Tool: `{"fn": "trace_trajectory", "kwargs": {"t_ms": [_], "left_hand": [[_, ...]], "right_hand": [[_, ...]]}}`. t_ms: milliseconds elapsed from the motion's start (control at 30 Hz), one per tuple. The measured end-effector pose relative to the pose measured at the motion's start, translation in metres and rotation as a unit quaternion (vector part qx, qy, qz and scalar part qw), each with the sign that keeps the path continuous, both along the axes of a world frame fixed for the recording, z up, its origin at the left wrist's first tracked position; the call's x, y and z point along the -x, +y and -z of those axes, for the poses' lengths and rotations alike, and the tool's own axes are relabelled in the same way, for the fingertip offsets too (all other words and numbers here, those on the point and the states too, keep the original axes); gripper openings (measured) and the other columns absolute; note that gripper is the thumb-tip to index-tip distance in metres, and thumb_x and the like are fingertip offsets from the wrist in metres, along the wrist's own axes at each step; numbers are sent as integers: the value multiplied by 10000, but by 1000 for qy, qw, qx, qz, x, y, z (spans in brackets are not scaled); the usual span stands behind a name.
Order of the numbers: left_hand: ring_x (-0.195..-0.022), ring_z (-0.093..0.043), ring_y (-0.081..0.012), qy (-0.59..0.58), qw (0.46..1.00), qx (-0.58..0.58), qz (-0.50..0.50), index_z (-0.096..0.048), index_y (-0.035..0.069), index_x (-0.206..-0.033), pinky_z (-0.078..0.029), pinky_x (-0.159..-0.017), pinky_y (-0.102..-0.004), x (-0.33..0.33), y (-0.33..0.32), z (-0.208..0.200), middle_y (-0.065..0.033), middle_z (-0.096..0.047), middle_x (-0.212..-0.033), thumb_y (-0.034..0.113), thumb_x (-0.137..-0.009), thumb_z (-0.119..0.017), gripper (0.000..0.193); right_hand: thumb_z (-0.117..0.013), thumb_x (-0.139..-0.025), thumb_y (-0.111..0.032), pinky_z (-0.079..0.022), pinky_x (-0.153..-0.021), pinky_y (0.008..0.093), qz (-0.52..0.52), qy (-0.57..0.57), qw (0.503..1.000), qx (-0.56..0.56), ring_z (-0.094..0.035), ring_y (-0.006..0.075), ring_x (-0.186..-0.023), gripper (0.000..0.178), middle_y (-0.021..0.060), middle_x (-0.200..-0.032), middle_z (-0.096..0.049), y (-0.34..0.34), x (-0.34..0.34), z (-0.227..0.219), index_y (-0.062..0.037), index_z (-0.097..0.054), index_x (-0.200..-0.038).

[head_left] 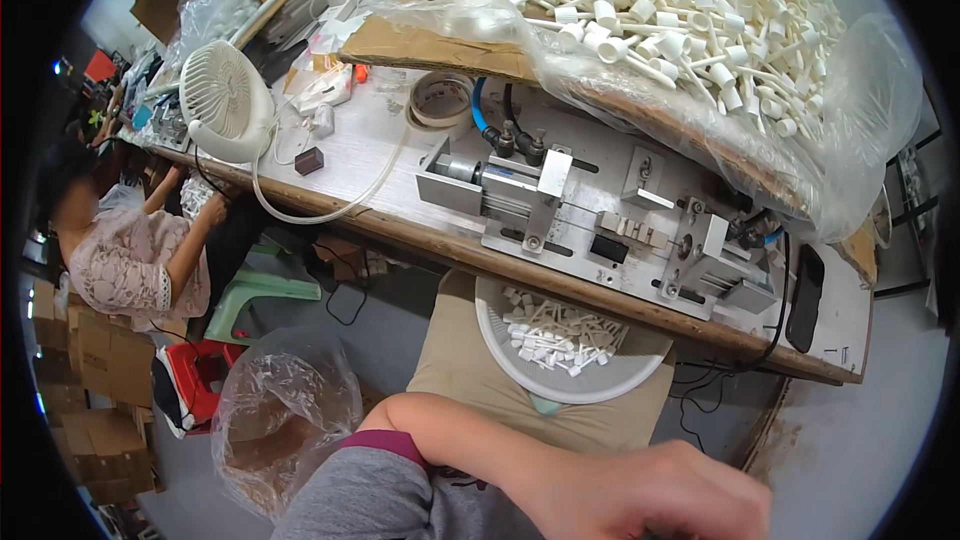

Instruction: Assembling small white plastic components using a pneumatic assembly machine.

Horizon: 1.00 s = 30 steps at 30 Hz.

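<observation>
My left forearm crosses the lower part of the head view from a grey sleeve with a maroon cuff. At its end, my left hand is low at the right, its fingers curled downward and the tips out of sight; whatever it may hold is hidden. My right hand is not in view. A round white basket rests on my lap, holding small white plastic scoops. Beyond it, a metal clamping fixture with a cylinder at each end stands on the bench, no hand touching it.
A large heap of white scoops lies in a plastic-lined carton behind the fixture. On the bench are tape rolls, a white fan and a black phone. Another person sits at left, near a green stool.
</observation>
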<state>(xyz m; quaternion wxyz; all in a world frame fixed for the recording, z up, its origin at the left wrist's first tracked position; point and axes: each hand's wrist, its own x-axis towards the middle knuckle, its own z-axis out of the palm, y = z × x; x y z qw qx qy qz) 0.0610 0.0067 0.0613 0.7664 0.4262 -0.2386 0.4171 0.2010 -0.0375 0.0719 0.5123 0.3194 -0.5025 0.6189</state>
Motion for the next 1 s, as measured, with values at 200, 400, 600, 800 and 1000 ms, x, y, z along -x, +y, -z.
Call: {"fn": "trace_trajectory", "kwargs": {"t_ms": [200, 400, 600, 800, 1000], "left_hand": [[-764, -621, -140, -101, 991, 49, 71, -672, -17, -1333, -484, -617, -264, -38, -41, -5, -124, -733, -1098, 204, -999, -702, 401], [-648, -582, -129, -56, 926, 1, 372, -726, -6, -1098, -452, -573, -281, -38, -61, 2, -126, -745, -895, 232, -968, -724, 270], [-649, -618, -103, 103, 944, -27, 311, -764, 5, -1003, -448, -556, -301, -27, -37, 5, -93, -718, -765, 224, -975, -718, 225], [-635, -713, -147, 170, 923, 77, 336, -725, -44, -1023, -545, -580, -225, -31, -12, 12, -110, -727, -820, 34, -984, -631, 128], [-763, -586, -122, 160, 971, 128, 126, -726, -23, -1004, -470, -831, -296, -41, 9, 23, -37, -686, -770, 14, -933, -691, 87]], "right_hand": [[-718, -943, -396, -577, -621, 333, 85, 54, 992, -73, -691, 227, -739, 349, 48, -1007, -683, 17, -29, 20, -178, -622, -1198], [-508, -956, -31, -383, -312, 369, 159, 171, 945, 227, -456, 238, -277, 248, 162, -466, -529, -13, -32, 47, 24, -518, -714], [-470, -1048, -95, -395, -340, 343, 178, 122, 937, 276, -469, 215, -294, 338, 130, -471, -537, -6, -27, 53, -32, -483, -716], [-395, -1122, -176, -439, -452, 311, 188, 82, 944, 257, -541, 188, -381, 325, 102, -579, -595, 3, -35, 69, -48, -494, -840], [-363, -1143, -224, -430, -484, 291, 240, 109, 911, 316, -510, 145, -421, 336, 64, -613, -559, 2, -26, 77, -66, -488, -873]]}}
